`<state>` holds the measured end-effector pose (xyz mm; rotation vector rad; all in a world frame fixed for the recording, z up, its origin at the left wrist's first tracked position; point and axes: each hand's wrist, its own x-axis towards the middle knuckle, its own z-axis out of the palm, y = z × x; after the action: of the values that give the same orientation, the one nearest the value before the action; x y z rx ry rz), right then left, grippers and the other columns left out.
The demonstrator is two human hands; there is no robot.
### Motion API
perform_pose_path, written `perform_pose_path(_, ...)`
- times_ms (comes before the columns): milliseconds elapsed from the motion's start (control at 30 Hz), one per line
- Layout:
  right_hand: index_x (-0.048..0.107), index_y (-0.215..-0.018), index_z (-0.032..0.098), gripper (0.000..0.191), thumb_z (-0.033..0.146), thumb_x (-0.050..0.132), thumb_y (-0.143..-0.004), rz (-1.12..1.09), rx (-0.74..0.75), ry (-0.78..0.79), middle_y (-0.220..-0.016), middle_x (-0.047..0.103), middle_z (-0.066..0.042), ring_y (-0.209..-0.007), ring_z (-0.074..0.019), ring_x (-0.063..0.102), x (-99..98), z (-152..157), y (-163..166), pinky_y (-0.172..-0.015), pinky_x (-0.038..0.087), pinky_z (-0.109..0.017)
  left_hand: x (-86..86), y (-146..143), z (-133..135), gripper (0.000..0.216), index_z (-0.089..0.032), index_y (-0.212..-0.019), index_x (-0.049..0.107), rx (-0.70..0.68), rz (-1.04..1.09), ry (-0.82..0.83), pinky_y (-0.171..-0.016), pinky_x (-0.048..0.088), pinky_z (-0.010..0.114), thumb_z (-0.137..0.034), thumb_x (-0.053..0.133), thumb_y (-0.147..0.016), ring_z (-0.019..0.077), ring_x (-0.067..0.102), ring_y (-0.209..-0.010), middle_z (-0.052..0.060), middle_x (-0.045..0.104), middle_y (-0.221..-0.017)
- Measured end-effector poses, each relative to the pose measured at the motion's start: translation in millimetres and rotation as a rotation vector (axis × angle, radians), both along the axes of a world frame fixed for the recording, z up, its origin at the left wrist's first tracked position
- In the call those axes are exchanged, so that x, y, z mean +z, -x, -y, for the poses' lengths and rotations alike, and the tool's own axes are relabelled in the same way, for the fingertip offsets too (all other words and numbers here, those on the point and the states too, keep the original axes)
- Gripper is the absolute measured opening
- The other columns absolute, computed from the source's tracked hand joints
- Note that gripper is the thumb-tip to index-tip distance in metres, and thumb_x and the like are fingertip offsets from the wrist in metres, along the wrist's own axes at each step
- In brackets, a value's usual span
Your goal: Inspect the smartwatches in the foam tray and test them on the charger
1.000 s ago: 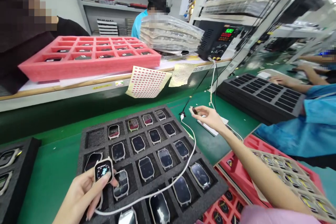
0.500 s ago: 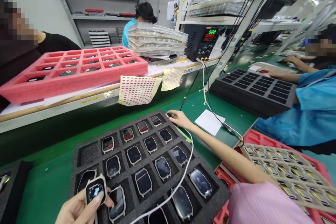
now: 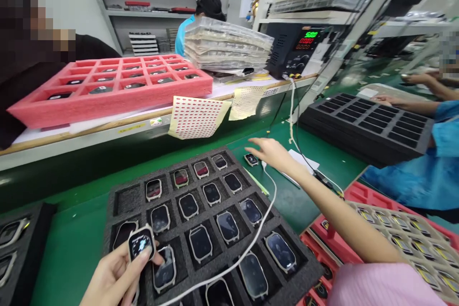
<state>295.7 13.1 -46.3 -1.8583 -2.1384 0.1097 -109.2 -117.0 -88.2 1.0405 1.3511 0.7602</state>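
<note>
My left hand (image 3: 116, 267) grips a smartwatch case (image 3: 142, 245) with a lit screen, thumb on the glass, above the near left of a dark foam tray (image 3: 229, 258). Several watch cases with dark screens, such as one watch case (image 3: 201, 243), sit in its pockets; the back left pocket is bare. My right hand (image 3: 274, 152) is beyond the tray's far right corner, fingers stretched out and holding nothing. Just below those fingers a small lit watch (image 3: 251, 158) lies on the green table. A white cable (image 3: 274, 196) runs from under that hand across the tray.
A red foam tray (image 3: 118, 117) stands on the shelf ahead, near a power supply (image 3: 292, 52). At right are a black foam tray stack (image 3: 366, 141), a co-worker's blue sleeve (image 3: 416, 162) and a beige tray (image 3: 426, 234) of parts. Another dark tray (image 3: 25, 267) lies left.
My right hand has let go of the small dark thing at the tray's corner; its fingers are now lifted and spread above the lit watch. My left hand keeps its watch case. The view has shifted.
</note>
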Motion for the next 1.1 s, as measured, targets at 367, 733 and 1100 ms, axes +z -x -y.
perform_pose_path(367,0.046,-0.129,0.010,0.058,0.037,0.067,-0.082,-0.118,1.073,-0.041,-0.121,0.055,-0.017,-0.110,-0.0292,0.054,24.3,39.9,231.1,-0.088,0.050,-0.042,4.8,8.7,-15.6,0.031,-0.015,-0.082,0.052,-0.070,0.127,-0.139,-0.032,0.026,0.015,-0.044,0.060,-0.082,0.0051,0.034,-0.027,-0.009,0.045,-0.038)
perform_pose_path(733,0.056,-0.115,0.020,0.039,0.029,0.069,-0.080,-0.409,0.967,0.099,-0.105,0.065,-0.007,-0.094,-0.0228,0.063,5.5,32.9,240.4,-0.084,0.052,-0.035,2.7,14.0,-20.4,0.030,-0.014,-0.091,0.056,-0.056,0.270,-0.163,-0.042,0.023,0.018,-0.026,0.074,-0.070,0.0026,0.031,-0.045,-0.005,0.048,-0.068)
perform_pose_path(1100,0.054,-0.119,0.014,0.041,0.026,0.066,-0.082,-0.135,1.101,-0.035,-0.102,0.063,-0.011,-0.096,-0.0270,0.058,-4.9,32.7,251.3,-0.085,0.049,-0.042,1.8,14.0,-18.3,0.031,-0.014,-0.092,0.053,-0.076,0.219,-0.164,-0.036,0.023,0.019,-0.042,0.062,-0.081,0.0034,0.031,-0.039,-0.005,0.044,-0.066)
